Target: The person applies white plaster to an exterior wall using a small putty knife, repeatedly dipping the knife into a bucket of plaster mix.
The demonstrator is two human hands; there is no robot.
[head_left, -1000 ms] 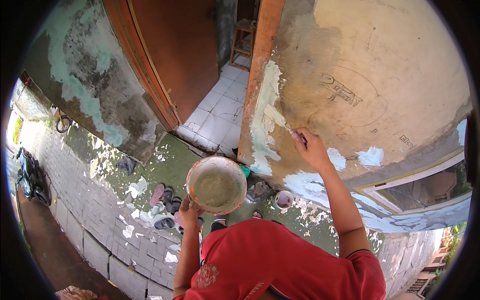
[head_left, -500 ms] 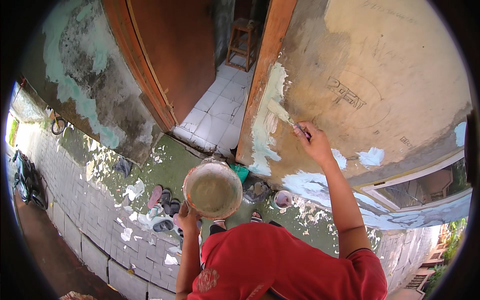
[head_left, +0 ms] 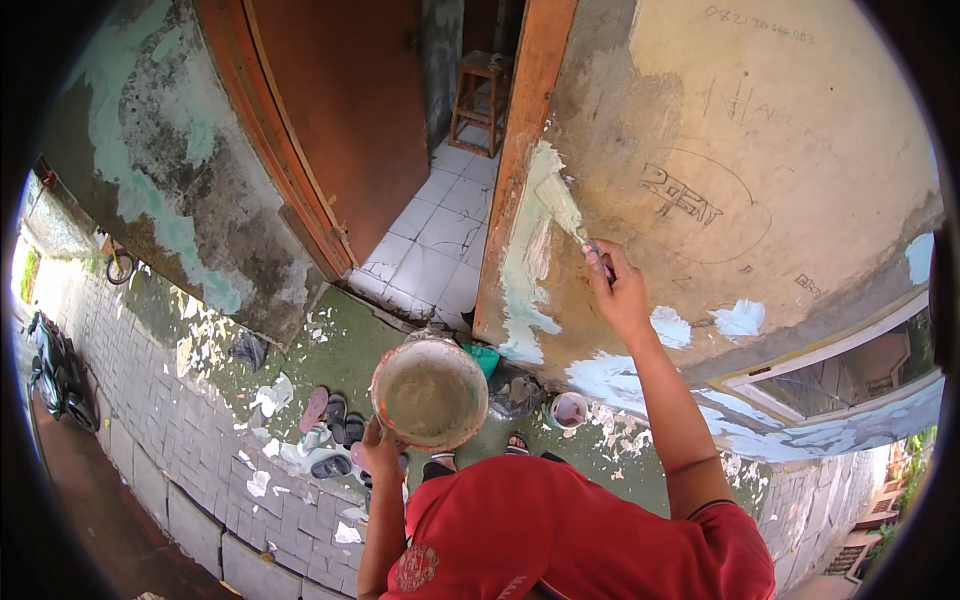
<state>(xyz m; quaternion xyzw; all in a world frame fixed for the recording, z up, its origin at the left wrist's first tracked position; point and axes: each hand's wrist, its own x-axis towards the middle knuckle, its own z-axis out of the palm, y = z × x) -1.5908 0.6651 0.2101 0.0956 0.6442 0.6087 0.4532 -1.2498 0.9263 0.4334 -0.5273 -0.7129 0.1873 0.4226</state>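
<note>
My right hand (head_left: pixel 622 292) is closed round the handle of a putty knife (head_left: pixel 560 205). Its blade, coated with pale paste, lies against the wall beside the wooden door frame. Around the blade runs a rough strip of pale green-white filler (head_left: pixel 524 290) on the bare, stained plaster. At waist height my left hand (head_left: pixel 382 447) grips the near left rim of a round bucket (head_left: pixel 430 350), tilted so that its grey-brown inside shows. Whatever material is in the bucket is hard to make out.
An orange-brown door (head_left: pixel 340 110) stands open onto white tiles (head_left: pixel 440 235) with a wooden stool (head_left: pixel 480 100). Sandals (head_left: pixel 331 466), paint flakes, a dark plastic bag (head_left: pixel 514 392) and a small tub (head_left: pixel 569 409) lie by my feet. A window (head_left: pixel 850 370) sits low at right.
The putty knife has moved up the wall along the door frame, with my right hand following. My left hand still holds the bucket, and the view has shifted slightly.
</note>
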